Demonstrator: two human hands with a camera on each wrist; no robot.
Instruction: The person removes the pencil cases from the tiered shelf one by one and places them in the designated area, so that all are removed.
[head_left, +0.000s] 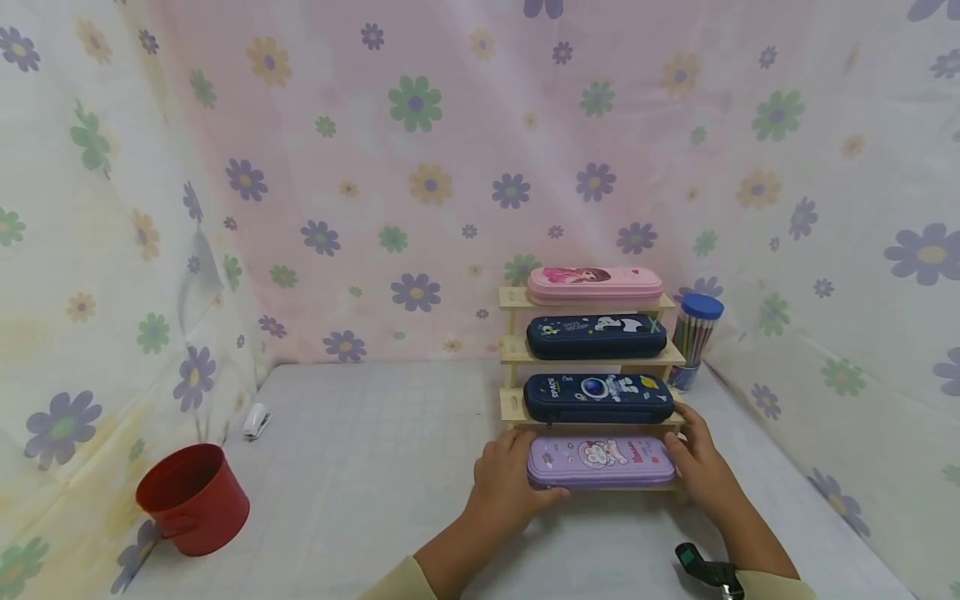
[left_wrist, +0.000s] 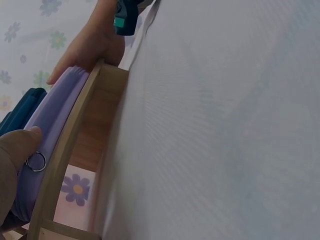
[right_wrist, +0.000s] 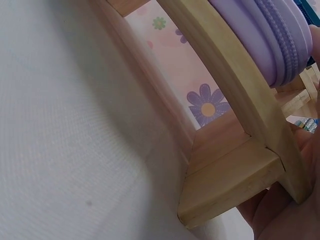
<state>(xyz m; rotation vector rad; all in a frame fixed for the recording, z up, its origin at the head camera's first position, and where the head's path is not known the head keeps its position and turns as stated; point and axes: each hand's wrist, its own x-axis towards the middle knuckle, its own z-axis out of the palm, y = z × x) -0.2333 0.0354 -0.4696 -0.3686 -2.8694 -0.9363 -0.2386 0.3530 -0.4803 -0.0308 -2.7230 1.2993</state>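
We see that the lilac case carries a white cartoon figure with small red lettering. The space case is dark navy, printed with a white astronaut and a yellow planet; the panda case is also navy, with a black-and-white panda. The pink case shows a brown-haired girl in brighter pink. We note that the shelf is pale wood-coloured, and the pot red. The backdrop is pink, with purple, green and yellow flowers.
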